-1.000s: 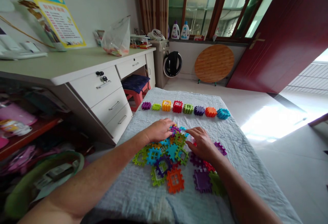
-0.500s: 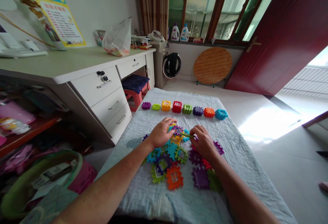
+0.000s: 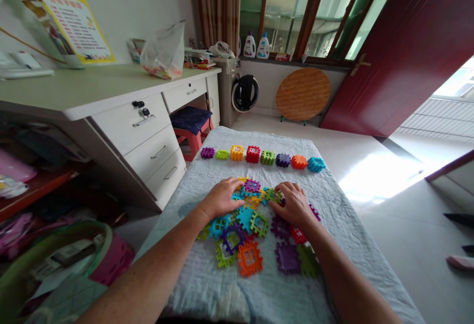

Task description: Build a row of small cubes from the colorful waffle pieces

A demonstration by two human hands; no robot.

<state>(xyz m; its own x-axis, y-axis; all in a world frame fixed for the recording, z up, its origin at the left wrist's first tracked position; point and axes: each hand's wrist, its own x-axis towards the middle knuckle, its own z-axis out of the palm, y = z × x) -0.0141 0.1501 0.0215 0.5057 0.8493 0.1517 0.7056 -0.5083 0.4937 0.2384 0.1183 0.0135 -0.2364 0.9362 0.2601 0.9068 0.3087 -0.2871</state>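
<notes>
Interlocking plastic building tiles lie in a loose pile on a cloth-covered table. My left hand (image 3: pixel 224 198) rests at the pile's left side, thumb and fingers apart, close to a purple window tile (image 3: pixel 252 186) and some blue pieces. My right hand (image 3: pixel 294 203) is at the pile's right side. Its thumb and fingers are spread around the right end of a green tile (image 3: pixel 273 195) that lies nearly flat. Nearer to me are an orange window tile (image 3: pixel 250 259), a dark purple tile (image 3: pixel 288 258) and a green tile (image 3: pixel 307 261), partly behind my right forearm.
A row of several assembled blocks, including a red cube (image 3: pixel 253 154) and a blue round block (image 3: pixel 316 164), stands across the far part of the cloth (image 3: pixel 207 284). A white desk (image 3: pixel 148 131) is at the left, with a stool (image 3: pixel 191 120) under it.
The green tile by my right hand has gone from edge-on to nearly flat, and the right fingers have spread. My left hand has drawn back slightly from the purple window tile.
</notes>
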